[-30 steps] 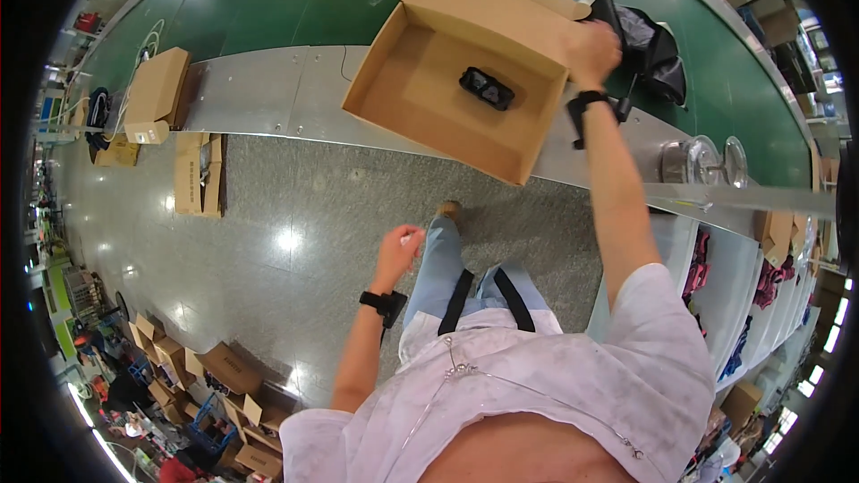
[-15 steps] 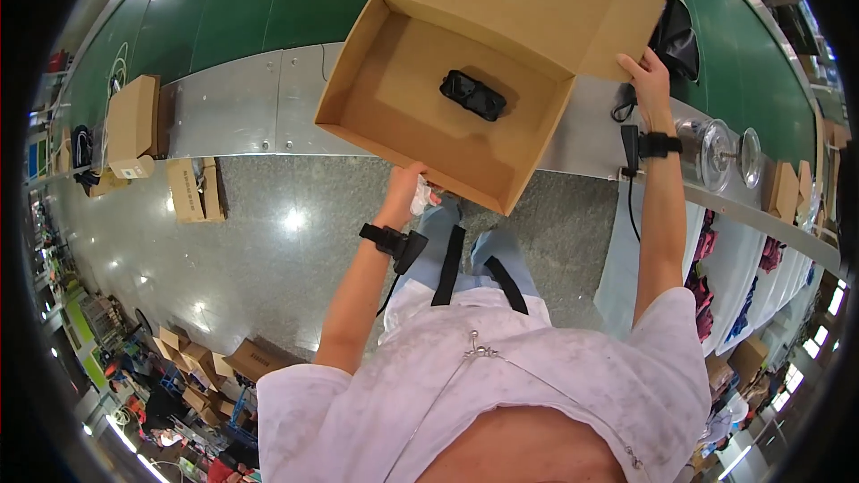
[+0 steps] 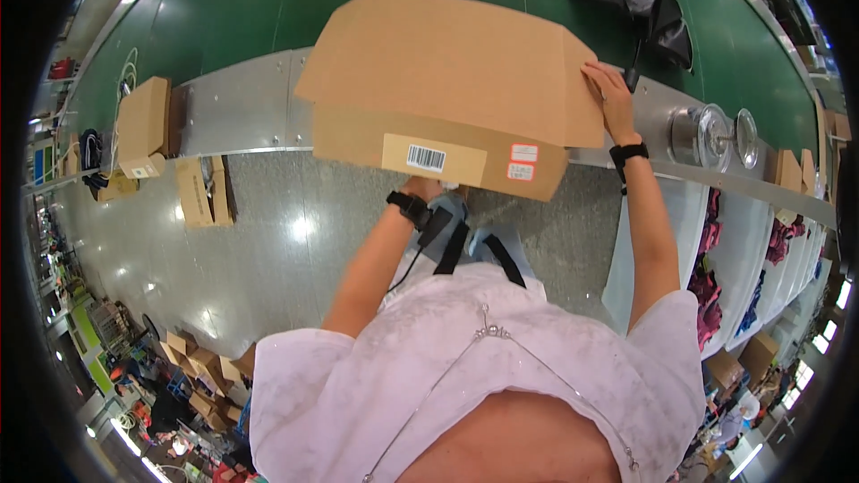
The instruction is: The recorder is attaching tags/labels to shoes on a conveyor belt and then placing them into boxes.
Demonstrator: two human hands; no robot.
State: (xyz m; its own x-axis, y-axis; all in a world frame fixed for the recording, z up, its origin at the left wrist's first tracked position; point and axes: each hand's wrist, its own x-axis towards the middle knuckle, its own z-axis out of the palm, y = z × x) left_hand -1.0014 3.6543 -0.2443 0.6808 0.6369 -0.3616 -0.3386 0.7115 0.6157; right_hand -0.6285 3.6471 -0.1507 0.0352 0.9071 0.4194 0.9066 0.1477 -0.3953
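I see a large brown cardboard box [image 3: 447, 80] held up in front of the chest, above the grey floor [image 3: 268, 241] and just before the metal edge of the green conveyor belt [image 3: 268, 9]. Its top flaps are folded down flat, and its near side carries a barcode label and two small red-and-white stickers.

My right hand [image 3: 610, 97] lies on the box's right edge, fingers flat and spread over the flap's corner, the grip open against the cardboard rather than pinching it. A black band sits on that wrist.

My left hand [image 3: 428, 188] is under the box's near bottom edge, touching it from below. The box hides the fingers, so I cannot tell how that grip stands. This wrist carries a black strap with a small black device and a cable.

On the belt beyond the box lies a black bag [image 3: 640, 0]. To the left, a smaller closed carton [image 3: 143, 125] rests at the belt's edge, and another open carton [image 3: 201, 190] sits on the floor near it.
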